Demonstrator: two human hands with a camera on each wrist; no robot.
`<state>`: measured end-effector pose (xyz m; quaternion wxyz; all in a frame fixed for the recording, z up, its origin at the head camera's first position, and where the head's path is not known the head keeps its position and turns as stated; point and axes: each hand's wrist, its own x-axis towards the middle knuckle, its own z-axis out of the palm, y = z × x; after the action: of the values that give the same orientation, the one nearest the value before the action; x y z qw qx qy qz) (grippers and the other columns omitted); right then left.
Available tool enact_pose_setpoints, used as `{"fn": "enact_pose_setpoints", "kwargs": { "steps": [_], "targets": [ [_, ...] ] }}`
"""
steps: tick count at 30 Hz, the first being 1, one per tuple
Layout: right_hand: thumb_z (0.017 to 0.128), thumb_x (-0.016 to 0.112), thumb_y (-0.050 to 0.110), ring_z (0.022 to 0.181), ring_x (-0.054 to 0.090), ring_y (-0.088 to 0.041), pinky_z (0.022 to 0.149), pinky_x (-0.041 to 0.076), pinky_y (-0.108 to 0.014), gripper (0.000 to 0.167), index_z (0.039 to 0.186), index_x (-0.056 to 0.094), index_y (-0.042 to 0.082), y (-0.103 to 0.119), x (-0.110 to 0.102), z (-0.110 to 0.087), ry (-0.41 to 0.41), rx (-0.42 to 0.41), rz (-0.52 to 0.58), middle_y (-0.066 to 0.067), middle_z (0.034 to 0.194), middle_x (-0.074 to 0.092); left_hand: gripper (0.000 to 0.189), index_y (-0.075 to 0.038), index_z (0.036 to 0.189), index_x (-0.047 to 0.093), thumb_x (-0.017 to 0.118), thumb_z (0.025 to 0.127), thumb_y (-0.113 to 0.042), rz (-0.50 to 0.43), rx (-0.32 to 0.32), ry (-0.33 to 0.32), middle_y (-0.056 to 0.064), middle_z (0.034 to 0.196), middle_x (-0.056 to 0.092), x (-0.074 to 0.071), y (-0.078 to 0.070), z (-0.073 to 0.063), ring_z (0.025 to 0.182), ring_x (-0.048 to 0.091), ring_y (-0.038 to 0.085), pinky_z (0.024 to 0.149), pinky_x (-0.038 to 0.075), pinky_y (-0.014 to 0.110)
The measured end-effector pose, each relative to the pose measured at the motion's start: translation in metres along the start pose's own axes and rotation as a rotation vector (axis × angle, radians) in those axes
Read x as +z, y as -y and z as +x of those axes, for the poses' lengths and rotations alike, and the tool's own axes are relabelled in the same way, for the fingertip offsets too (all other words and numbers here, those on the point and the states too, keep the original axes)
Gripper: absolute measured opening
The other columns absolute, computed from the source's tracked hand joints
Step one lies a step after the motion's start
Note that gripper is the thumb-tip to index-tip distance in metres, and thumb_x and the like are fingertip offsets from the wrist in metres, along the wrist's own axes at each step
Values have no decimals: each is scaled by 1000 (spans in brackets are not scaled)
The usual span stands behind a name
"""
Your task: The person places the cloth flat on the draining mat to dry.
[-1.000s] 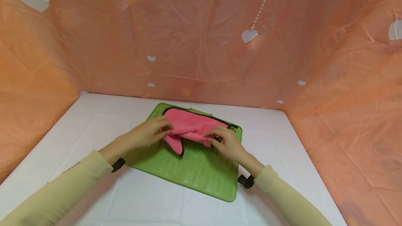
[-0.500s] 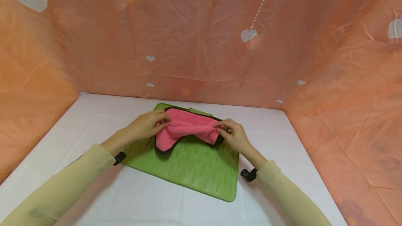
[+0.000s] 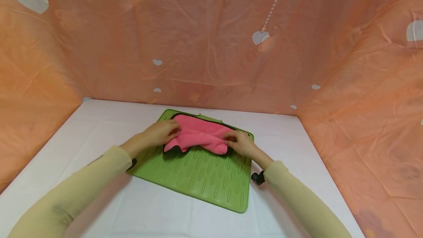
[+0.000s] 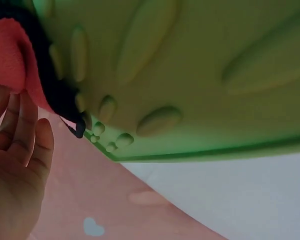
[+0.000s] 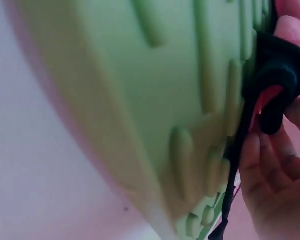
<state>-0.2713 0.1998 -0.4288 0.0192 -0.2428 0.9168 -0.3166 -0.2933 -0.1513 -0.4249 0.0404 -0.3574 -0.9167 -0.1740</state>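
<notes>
A pink cloth (image 3: 203, 129) with a black trimmed edge lies bunched across the far half of a green ridged mat (image 3: 201, 183). My left hand (image 3: 162, 132) pinches the cloth's left end, and its near corner droops just below those fingers. At the right end my right hand (image 3: 240, 143) holds the cloth between thumb and fingers. In the right wrist view the black trim (image 5: 282, 60) curls over beside the thumb, above the right fingers (image 5: 270, 155). The left wrist view has the left fingers (image 4: 25, 125) under a pink fold, partly out of frame.
The mat lies slanted on a table with a white cover (image 3: 155, 208). Orange sheeting (image 3: 205, 65) with pale hearts stands behind the table and along both sides. Black wrist devices, such as the right one (image 3: 257, 177), sit near the mat's edges.
The cloth's left near corner, hanging lower half a second ago, is now drawn up and folded. The right hand has shifted slightly left and down, and the cloth's folds run differently.
</notes>
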Motion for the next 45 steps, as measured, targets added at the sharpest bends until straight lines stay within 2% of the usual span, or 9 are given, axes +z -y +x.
{"fn": "enact_pose_setpoints", "kwargs": {
  "steps": [4,8,13,16,21,25,31,38,45],
  "targets": [
    [98,70,9,102,70,-27,89,56,-44,20,116,77,5,1,0,1,-6,-6,-24,-11,110,74,13,-5,110,73,72,98,-13,6,-15,-20,7,108,66,1,0,0,91,66,21,79,58,42],
    [96,72,5,92,69,-26,79,56,-40,17,113,77,4,7,-2,-3,-89,-51,-23,-10,103,71,14,-7,110,72,75,97,-14,-5,-27,-71,4,106,65,-2,-4,-4,85,65,16,71,57,36],
    [92,76,3,90,68,-23,76,58,-40,17,108,78,5,20,-4,-11,-193,-112,3,-8,102,70,15,-11,108,71,78,95,-13,-1,-18,-130,0,101,63,-7,-13,-13,82,64,13,70,55,33],
    [88,79,0,87,67,-21,75,58,-40,18,105,78,7,30,-4,-18,-248,-178,-4,-6,103,70,17,-11,106,71,80,92,-11,8,15,-161,0,101,63,-11,-22,-20,83,64,14,71,56,35],
    [84,81,-4,89,67,-20,76,58,-35,20,101,77,6,43,3,-30,-298,-354,-15,-5,102,69,19,-10,105,72,82,89,-7,21,108,-168,0,100,64,-12,-37,-33,85,64,15,75,57,35],
    [84,82,-4,90,68,-20,76,58,-34,20,100,77,6,52,13,-39,-254,-447,-31,-4,99,70,19,-9,104,73,82,88,-5,42,190,-148,-1,97,63,-9,-47,-44,81,63,13,72,57,31],
    [87,81,1,102,66,-21,87,57,-37,19,105,76,7,54,27,-44,-122,-456,-149,-4,106,70,18,-13,103,73,84,89,-16,108,262,-88,-4,95,62,-2,-59,-58,80,60,9,70,56,29],
    [86,82,2,108,65,-25,96,55,-41,24,109,76,6,45,29,-37,14,-422,-239,-7,112,69,28,-14,107,74,87,87,-29,135,223,35,-5,99,61,2,-64,-66,85,55,9,76,54,33],
    [84,80,-5,113,63,-27,100,52,-44,28,110,77,6,28,25,-25,44,-404,-233,-8,114,69,33,-16,110,74,89,84,-31,138,174,94,-7,98,59,4,-62,-69,84,51,7,75,52,34]
  ]
}}
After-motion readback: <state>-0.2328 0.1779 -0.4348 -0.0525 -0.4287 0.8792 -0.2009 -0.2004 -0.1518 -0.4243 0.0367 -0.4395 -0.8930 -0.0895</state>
